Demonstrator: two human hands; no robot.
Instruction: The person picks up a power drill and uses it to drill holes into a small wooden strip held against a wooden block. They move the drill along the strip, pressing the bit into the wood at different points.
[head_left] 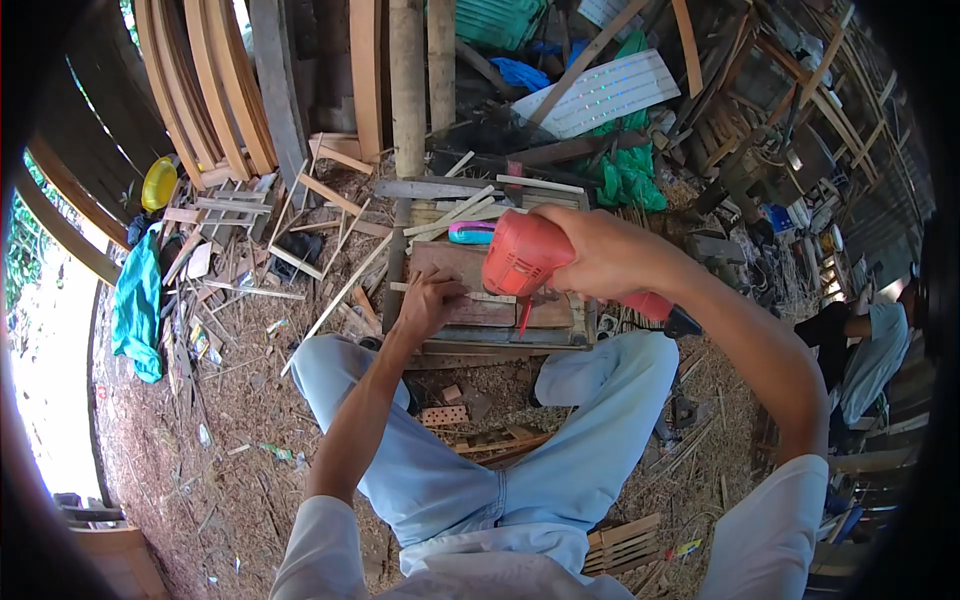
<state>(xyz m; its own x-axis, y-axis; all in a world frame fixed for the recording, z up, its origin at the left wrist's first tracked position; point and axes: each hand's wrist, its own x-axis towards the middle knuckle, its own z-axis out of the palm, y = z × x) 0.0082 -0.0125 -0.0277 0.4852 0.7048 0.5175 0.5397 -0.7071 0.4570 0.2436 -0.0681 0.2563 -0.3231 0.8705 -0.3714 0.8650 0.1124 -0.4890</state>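
Pale blue trousers (pixel 470 470) fill the near view, knees spread, with the work set between them on a low bench (pixel 560 312). On the bench a brown board (pixel 450 262) lies flat, and across it a thin pale strip (pixel 490 297) runs side to side. The left hand (pixel 432 300) rests on the strip's left part, fingers bent and close together, tips pressing it down onto the board. The right hand (pixel 600 262) is wrapped tight around a red drill (pixel 520 258), fingers clamped on its body, and the bit (pixel 523 318) points down just right of the left hand; whether the tip touches the wood cannot be told. Just behind the drill lies a small teal and pink thing (pixel 470 233), and beyond it loose pale slats (pixel 455 213) are piled at the bench's far end. A brick (pixel 443 414) sits on the sawdust floor (pixel 200 440) between the legs. Further out, two upright posts (pixel 407 80) stand behind the bench, curved wooden ribs (pixel 210 80) lean to the left, and a white ribbed sheet (pixel 600 92) lies over green cloth (pixel 630 180) to the right. A yellow bowl (pixel 158 182) and a teal cloth (pixel 138 300) lie far left among scrap sticks. Another person (pixel 870 350) sits at the far right edge.
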